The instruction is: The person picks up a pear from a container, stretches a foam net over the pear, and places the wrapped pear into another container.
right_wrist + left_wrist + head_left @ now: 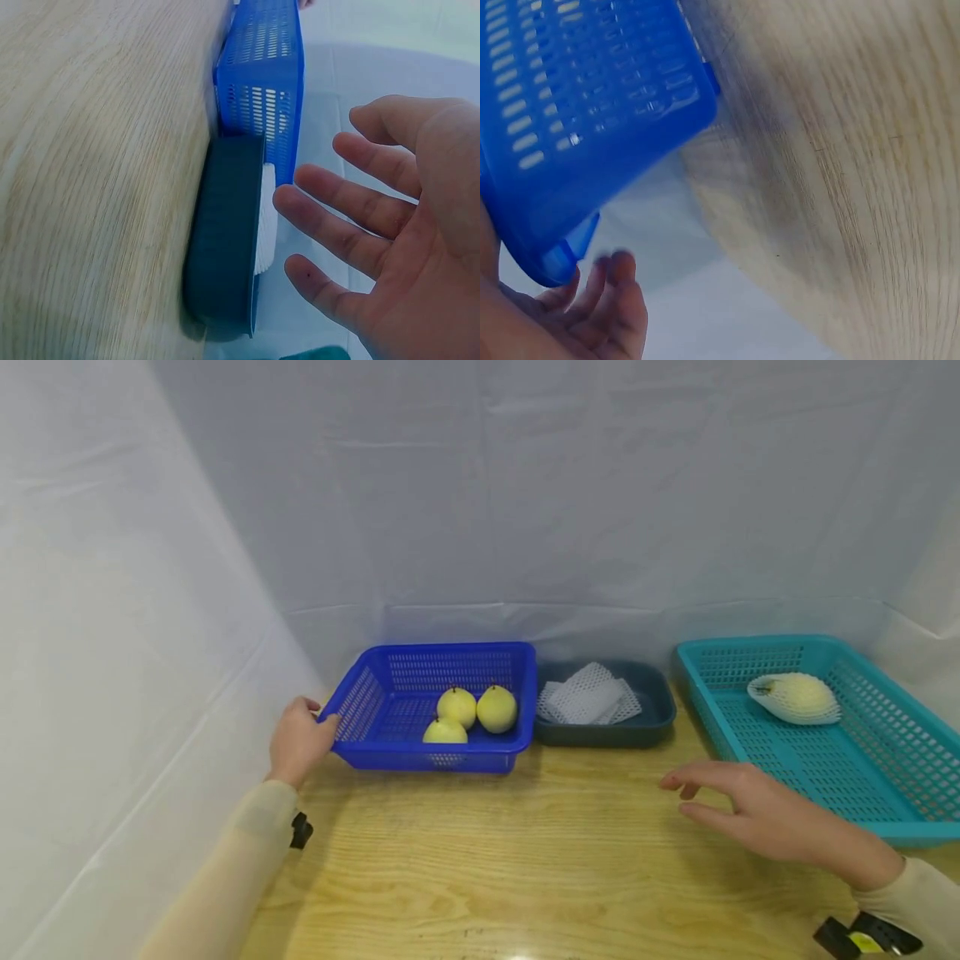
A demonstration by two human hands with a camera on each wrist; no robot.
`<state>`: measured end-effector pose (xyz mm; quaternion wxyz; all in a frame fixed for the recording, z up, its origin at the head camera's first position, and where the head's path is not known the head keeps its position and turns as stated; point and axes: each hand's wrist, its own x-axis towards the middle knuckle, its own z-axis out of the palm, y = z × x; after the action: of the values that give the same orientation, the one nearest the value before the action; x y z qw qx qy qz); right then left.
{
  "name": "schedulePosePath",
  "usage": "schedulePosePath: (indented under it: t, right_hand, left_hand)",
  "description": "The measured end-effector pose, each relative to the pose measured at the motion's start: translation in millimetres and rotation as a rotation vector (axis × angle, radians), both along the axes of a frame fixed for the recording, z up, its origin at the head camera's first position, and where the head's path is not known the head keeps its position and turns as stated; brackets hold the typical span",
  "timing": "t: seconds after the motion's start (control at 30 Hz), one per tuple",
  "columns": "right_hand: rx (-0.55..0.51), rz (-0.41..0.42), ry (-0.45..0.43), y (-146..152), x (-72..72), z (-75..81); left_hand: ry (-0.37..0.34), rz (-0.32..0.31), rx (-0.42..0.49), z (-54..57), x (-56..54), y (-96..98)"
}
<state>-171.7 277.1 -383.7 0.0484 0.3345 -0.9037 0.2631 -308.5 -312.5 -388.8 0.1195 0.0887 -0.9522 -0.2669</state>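
My left hand point(302, 743) is at the left end of the blue basket point(431, 760), gripping its rim with the thumb over the edge. From the left wrist view, the fingers point(619, 307) curl outside that rim. Three yellow-green pears point(497, 709) lie together in the right half of this basket. My right hand point(757, 810) hovers over the table near the teal basket point(926, 831), holding nothing, fingers apart and loosely bent. One pear point(806, 695) in a white foam net point(776, 702) lies inside the teal basket.
Between the two baskets stands a dark green tray point(607, 737) with several white foam nets point(588, 693) in it. All stand on a wooden table point(480, 852). White sheeting point(525, 527) hangs behind and to the left point(112, 652).
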Motion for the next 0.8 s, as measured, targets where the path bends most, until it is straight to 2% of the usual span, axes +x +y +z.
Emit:
schedulePosePath:
  t: [0.1,0.27,0.5,0.8]
  right_hand:
    - [-0.001,0.008,-0.013,-3.9,-2.5,0.8]
    - [-0.013,0.028,-0.02,-14.0,-7.5,1.7]
    - [0.025,0.072,-0.077,-34.9,-20.9,2.5]
    - [0.05,0.16,0.071,-72.0,-51.4,-1.3]
  left_hand:
    - [-0.051,0.002,0.011,1.0,-2.3,-4.3]
    - [-0.126,-0.022,-0.032,2.2,-4.7,-6.5]
    - [-0.201,-0.062,-0.074,6.7,-3.7,-6.8]
    - [-0.264,-0.046,-0.135,9.1,-5.2,-2.2]
